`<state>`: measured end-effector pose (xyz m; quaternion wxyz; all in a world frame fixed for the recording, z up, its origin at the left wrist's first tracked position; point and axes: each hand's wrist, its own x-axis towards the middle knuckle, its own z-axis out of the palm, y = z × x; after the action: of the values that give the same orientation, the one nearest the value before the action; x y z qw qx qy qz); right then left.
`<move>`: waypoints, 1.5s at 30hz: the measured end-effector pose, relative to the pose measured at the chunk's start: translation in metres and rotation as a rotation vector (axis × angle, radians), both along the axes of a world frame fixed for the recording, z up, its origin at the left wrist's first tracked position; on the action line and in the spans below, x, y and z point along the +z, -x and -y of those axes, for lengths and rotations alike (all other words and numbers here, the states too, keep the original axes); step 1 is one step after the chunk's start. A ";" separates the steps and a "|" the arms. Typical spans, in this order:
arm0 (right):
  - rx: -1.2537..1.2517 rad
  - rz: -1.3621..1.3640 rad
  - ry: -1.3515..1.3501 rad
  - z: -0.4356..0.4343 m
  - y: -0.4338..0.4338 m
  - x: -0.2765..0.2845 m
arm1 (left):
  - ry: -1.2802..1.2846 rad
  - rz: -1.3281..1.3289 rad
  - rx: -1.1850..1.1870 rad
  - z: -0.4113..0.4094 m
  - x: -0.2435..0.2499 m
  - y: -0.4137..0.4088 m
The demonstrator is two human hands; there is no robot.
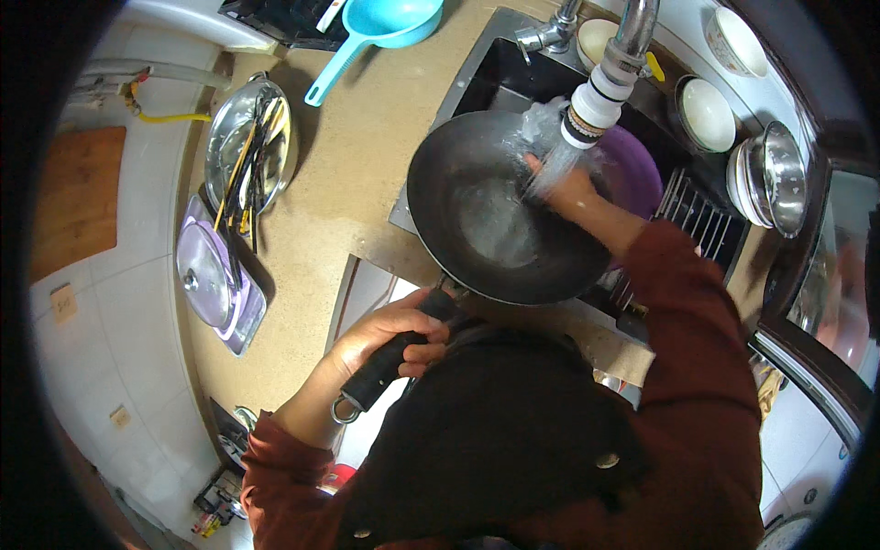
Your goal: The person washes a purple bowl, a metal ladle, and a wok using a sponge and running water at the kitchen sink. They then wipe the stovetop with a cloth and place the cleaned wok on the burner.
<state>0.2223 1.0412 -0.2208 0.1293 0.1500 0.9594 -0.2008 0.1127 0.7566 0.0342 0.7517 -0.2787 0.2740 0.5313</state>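
My left hand (405, 337) grips the black handle of a dark metal wok (474, 158), which is held over the front left of the sink (502, 69). Water pours from the white spray head of the faucet (592, 110) into the wok's right side. Under that stream is my right hand (567, 185), reaching in over the wok's rim; splashing water blurs its fingertips, and whether it holds anything cannot be told. Some water lies in the wok's bottom. Behind my right hand, a purple basin (629, 172) is partly hidden in the sink.
A turquoise ladle-shaped strainer (392, 20) lies on the counter (330, 151). At left are a steel pot (220, 137) with chopsticks across it and a lidded purple container (206, 275) on a tray. Bowls (708, 113) and a wire rack (694, 213) stand at right.
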 end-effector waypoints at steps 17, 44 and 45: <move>-1.205 -0.235 0.752 0.106 0.156 0.031 | 0.010 0.031 0.023 0.009 -0.007 -0.002; 0.187 -0.282 0.139 0.135 0.107 0.177 | -0.142 0.040 0.114 0.007 -0.021 -0.017; 0.223 -0.151 0.041 0.140 0.111 0.186 | -0.148 0.062 0.125 0.009 -0.021 -0.017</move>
<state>0.1110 0.9009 -0.0343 0.0814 0.0244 0.9728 -0.2154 0.1298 0.7480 0.0132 0.7438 -0.2552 0.1928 0.5869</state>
